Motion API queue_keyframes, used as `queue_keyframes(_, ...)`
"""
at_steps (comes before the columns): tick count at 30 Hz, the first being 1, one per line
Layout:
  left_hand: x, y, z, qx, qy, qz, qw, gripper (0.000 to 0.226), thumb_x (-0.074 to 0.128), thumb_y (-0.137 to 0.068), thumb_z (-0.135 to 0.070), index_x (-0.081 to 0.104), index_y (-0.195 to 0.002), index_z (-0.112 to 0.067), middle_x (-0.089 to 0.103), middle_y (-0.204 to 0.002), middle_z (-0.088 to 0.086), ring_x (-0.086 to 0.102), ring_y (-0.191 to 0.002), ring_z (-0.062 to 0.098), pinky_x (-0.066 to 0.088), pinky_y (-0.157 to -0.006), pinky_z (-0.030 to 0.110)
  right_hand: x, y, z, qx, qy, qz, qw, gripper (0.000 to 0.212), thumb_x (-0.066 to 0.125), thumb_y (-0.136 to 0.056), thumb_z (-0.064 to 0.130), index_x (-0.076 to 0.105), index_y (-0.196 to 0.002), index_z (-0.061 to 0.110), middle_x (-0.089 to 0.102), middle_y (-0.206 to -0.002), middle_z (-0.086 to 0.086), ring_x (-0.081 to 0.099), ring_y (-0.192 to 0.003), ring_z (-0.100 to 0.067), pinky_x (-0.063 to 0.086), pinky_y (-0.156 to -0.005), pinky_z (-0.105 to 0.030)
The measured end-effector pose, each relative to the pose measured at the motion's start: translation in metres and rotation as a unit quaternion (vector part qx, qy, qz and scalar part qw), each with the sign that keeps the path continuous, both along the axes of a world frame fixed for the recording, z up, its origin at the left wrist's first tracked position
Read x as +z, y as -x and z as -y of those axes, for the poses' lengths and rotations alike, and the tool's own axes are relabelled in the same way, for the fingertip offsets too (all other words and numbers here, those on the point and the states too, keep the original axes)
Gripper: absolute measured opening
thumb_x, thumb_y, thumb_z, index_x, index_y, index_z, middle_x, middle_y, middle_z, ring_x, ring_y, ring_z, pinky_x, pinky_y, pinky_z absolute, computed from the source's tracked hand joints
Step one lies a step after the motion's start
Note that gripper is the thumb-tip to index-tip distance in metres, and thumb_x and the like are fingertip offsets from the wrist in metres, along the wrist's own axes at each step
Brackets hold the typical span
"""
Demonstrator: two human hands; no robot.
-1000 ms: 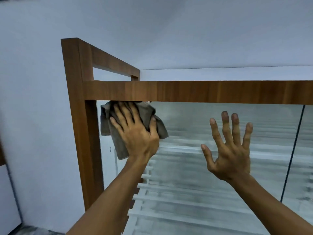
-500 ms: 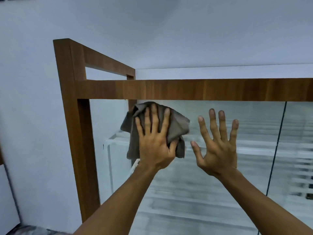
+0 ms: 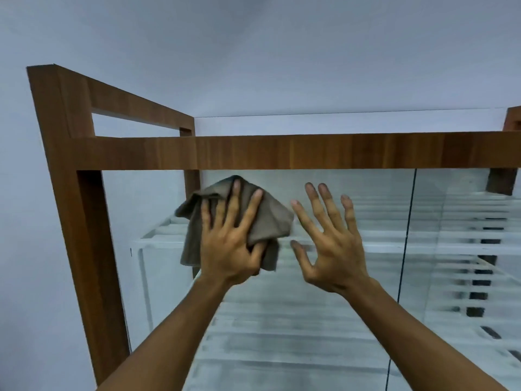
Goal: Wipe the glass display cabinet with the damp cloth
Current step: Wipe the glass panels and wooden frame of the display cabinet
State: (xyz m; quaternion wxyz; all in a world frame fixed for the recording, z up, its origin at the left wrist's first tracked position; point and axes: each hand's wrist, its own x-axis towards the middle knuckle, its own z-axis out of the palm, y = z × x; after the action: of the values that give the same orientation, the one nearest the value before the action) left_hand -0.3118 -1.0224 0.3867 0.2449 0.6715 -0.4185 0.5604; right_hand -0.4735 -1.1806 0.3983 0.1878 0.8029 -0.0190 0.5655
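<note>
The left hand (image 3: 229, 251) has its fingers spread flat, pressing the grey cloth (image 3: 265, 218) onto the cabinet's front glass (image 3: 366, 320), just under the wooden top rail (image 3: 282, 152); the right hand (image 3: 335, 249) is open too, fingers splayed beside it.

Pale bluish-white wall (image 3: 253, 46)

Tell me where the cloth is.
Head view, left of centre: the grey cloth is pressed against the cabinet glass under the left hand, just below the wooden top rail.
</note>
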Motion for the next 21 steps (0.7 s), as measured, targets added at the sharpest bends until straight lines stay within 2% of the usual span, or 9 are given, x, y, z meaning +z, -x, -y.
queue_keyframes(3,0.01,-0.011,-0.01,0.051,0.122,-0.102,0.986,0.085,0.049,-0.091,-0.051,0.023,-0.166,-0.02,0.014,-0.173,0.017,0.017,-0.158,0.039,0.005,-0.127,0.063,0.003,0.028,0.028,-0.001,-0.008,0.033,0.999,0.072,0.064,-0.092,0.036,0.046,-0.153,0.003,0.027,-0.165,-0.027,0.021,-0.157,-0.041,0.023,-0.126,-0.06)
queue_keyframes(5,0.025,0.004,0.005,0.078,0.216,-0.202,0.952,0.081,0.041,-0.099,-0.052,0.018,-0.166,-0.013,0.01,-0.173,0.02,0.009,-0.16,0.04,0.004,-0.126,0.065,0.003,0.036,0.041,-0.045,-0.02,0.032,0.998,0.072,0.056,-0.096,0.042,0.04,-0.157,0.007,0.021,-0.168,-0.026,0.014,-0.159,-0.041,0.015,-0.128,-0.06)
queue_keyframes(7,0.037,0.031,0.029,0.077,0.239,-0.25,0.935,0.081,0.036,-0.102,-0.054,0.017,-0.164,-0.004,0.008,-0.172,0.024,0.004,-0.16,0.041,0.006,-0.124,0.069,0.001,0.033,0.042,-0.059,-0.021,0.021,0.998,0.073,0.05,-0.098,0.044,0.033,-0.16,0.009,0.016,-0.17,-0.025,0.009,-0.16,-0.04,0.007,-0.129,-0.058)
queue_keyframes(9,0.037,0.055,0.053,0.061,0.188,-0.225,0.954,0.085,0.037,-0.1,-0.055,0.019,-0.163,-0.001,0.01,-0.171,0.026,0.003,-0.16,0.043,0.004,-0.124,0.069,0.001,0.03,0.04,-0.048,-0.026,0.018,0.998,0.072,0.048,-0.099,0.043,0.032,-0.161,0.009,0.015,-0.17,-0.023,0.007,-0.16,-0.04,0.006,-0.129,-0.058)
queue_keyframes(12,0.022,0.069,0.067,0.035,0.078,-0.106,0.991,0.086,0.043,-0.094,-0.055,0.021,-0.166,-0.013,0.014,-0.171,0.022,0.008,-0.16,0.041,-0.004,-0.126,0.065,0.004,0.038,0.041,-0.003,-0.035,-0.002,0.999,0.072,0.051,-0.098,0.038,0.033,-0.16,0.008,0.015,-0.171,-0.022,0.007,-0.16,-0.038,0.007,-0.13,-0.056)
queue_keyframes(14,0.017,0.061,0.062,0.023,0.061,-0.066,0.996,0.086,0.047,-0.091,-0.053,0.024,-0.166,-0.019,0.016,-0.172,0.019,0.012,-0.16,0.038,-0.002,-0.127,0.064,0.005,0.053,0.05,0.018,-0.019,-0.011,1.0,0.071,0.058,-0.096,0.033,0.037,-0.158,0.006,0.019,-0.169,-0.023,0.011,-0.16,-0.037,0.013,-0.13,-0.055)
queue_keyframes(16,0.016,0.057,0.058,0.027,0.079,-0.072,0.994,0.083,0.048,-0.091,-0.051,0.026,-0.165,-0.02,0.017,-0.172,0.017,0.015,-0.159,0.037,0.002,-0.127,0.064,0.006,0.07,0.066,-0.01,-0.002,0.02,1.0,0.071,0.064,-0.094,0.031,0.042,-0.155,0.005,0.024,-0.167,-0.025,0.014,-0.159,-0.039,0.015,-0.129,-0.057)
queue_keyframes(19,0.021,0.075,0.073,0.05,0.146,-0.149,0.977,0.084,0.046,-0.093,-0.049,0.021,-0.166,-0.018,0.014,-0.172,0.02,0.012,-0.159,0.04,0.003,-0.126,0.067,0.004,0.087,0.086,-0.11,0.001,0.051,0.993,0.074,0.063,-0.094,0.048,0.043,-0.157,0.014,0.024,-0.167,-0.024,0.012,-0.158,-0.042,0.007,-0.124,-0.07)
queue_keyframes(21,0.028,0.097,0.093,0.053,0.165,-0.187,0.967,0.085,0.045,-0.095,-0.051,0.017,-0.167,-0.014,0.012,-0.172,0.023,0.009,-0.159,0.042,0.003,-0.124,0.07,0.004,0.086,0.087,-0.131,0.003,0.044,0.99,0.075,0.059,-0.095,0.056,0.043,-0.157,0.019,0.022,-0.168,-0.023,0.013,-0.157,-0.046,0.004,-0.12,-0.077)
